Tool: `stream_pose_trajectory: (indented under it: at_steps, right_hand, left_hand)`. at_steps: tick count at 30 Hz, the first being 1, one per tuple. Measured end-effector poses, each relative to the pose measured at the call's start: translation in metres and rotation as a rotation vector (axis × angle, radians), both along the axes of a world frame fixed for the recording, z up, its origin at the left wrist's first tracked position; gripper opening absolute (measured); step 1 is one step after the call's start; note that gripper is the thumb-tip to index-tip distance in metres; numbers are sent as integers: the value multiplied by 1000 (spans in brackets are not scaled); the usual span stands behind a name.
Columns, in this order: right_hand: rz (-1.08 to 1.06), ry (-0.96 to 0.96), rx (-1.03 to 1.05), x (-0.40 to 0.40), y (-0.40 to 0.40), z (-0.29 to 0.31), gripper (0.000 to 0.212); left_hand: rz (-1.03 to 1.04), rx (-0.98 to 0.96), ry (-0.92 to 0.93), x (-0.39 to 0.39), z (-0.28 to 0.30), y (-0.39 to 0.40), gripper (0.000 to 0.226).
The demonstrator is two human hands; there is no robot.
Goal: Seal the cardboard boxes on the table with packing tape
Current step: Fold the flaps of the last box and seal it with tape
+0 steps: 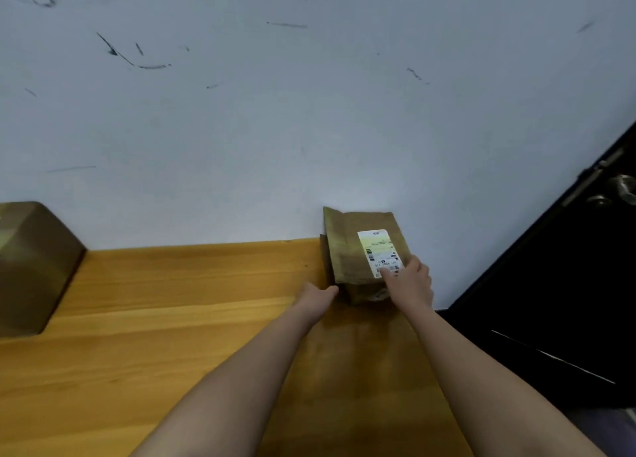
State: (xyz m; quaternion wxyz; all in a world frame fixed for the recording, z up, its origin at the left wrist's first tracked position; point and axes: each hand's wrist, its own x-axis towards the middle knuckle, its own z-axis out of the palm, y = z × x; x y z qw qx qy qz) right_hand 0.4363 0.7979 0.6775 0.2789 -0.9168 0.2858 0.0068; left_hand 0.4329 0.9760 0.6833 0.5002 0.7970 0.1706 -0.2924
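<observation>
Small brown cardboard box (358, 250) is gripped at near end by both hands; right hand (411, 281) on top, left hand (318, 293) at its left side; long axis runs away toward wall.

1 box (358, 250) at the table (172, 319) far-right corner against the wall (309, 112), another box (31, 267) far left

A plain indoor room is serving as a packing spot: a scuffed white wall (309, 112) is backing a wooden table (137, 353), beside a dark door (568, 267).
</observation>
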Motion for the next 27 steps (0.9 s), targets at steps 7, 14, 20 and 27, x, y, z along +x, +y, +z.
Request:
stream_pose_trajectory:
  at_steps: [7,14,20,27]
  right_hand:
    - [-189,0,454,37,-48,-33,84]
    - [-266,-79,905,41,-65,-58,80]
    - [-220,-71,956,41,-68,-59,61]
    - [-312,-102,963,31,-35,-55,58]
  left_hand:
    - [234,-151,85,21,-30,-62,82]
    - [414,-433,190,27,-49,-92,66]
    - [408,-355,235,28,-52,-108,55]
    - [439,-322,86,24,-41,-79,69]
